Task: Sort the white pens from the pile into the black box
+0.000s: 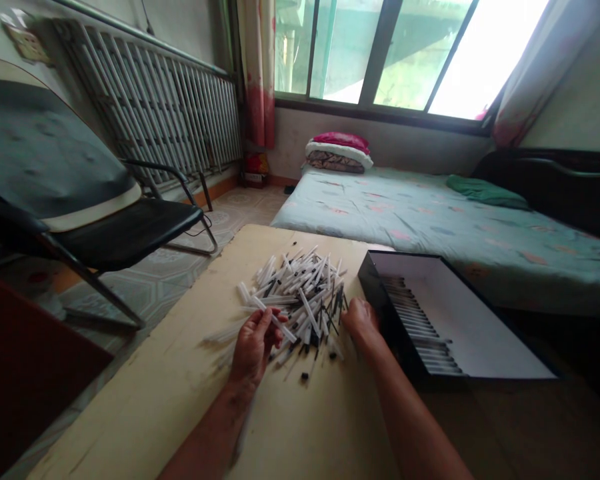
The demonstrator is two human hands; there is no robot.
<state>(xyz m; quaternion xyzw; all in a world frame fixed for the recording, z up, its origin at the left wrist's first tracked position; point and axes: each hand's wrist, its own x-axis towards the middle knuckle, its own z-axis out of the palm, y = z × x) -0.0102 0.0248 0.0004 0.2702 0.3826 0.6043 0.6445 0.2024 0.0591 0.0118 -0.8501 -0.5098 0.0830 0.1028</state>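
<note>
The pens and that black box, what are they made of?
The pens look like plastic: their white barrels are smooth with a slight shine, though the black tips are too small to tell. The box looks like stiff cardboard, with a black outside, a matte white inside and thin, straight walls. It could have a paper covering, but I can't be sure.

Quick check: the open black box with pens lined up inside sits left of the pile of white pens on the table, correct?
No: the open black box sits to the right of the pile of white pens, not the left, as the head view shows. The rest of your statement stands.
</note>
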